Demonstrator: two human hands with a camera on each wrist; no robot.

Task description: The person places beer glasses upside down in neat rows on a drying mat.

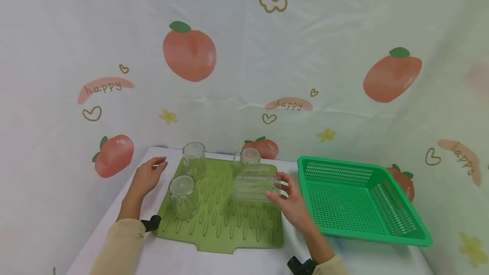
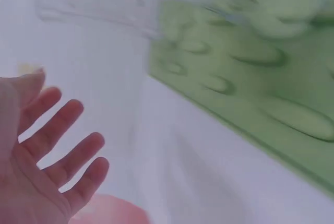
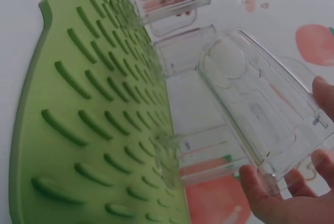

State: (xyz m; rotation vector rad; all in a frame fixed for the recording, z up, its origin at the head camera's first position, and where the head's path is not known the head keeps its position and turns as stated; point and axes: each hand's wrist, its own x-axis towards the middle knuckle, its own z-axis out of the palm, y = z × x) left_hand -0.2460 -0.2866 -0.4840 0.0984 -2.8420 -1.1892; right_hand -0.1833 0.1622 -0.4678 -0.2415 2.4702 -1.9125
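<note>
My right hand (image 1: 293,205) grips a clear glass mug (image 1: 252,188) by one end, fingers and thumb spread around it. The mug is tipped on its side over the green drying mat (image 1: 244,228); in the right wrist view this mug (image 3: 255,98) overlaps another behind it. Three more clear glass mugs stand on the mat: one at the back left (image 1: 195,160), one at the front left (image 1: 184,198) and one at the back right (image 1: 250,156). Beside the mat's left edge, my left hand (image 1: 150,176) hovers with loosely bent fingers and nothing in it.
A green plastic basket (image 1: 382,237) with perforated walls stands right of the mat, no items visible inside. White cloth covers the table (image 1: 175,258). Close behind hangs a pale curtain (image 1: 229,126) printed with peaches.
</note>
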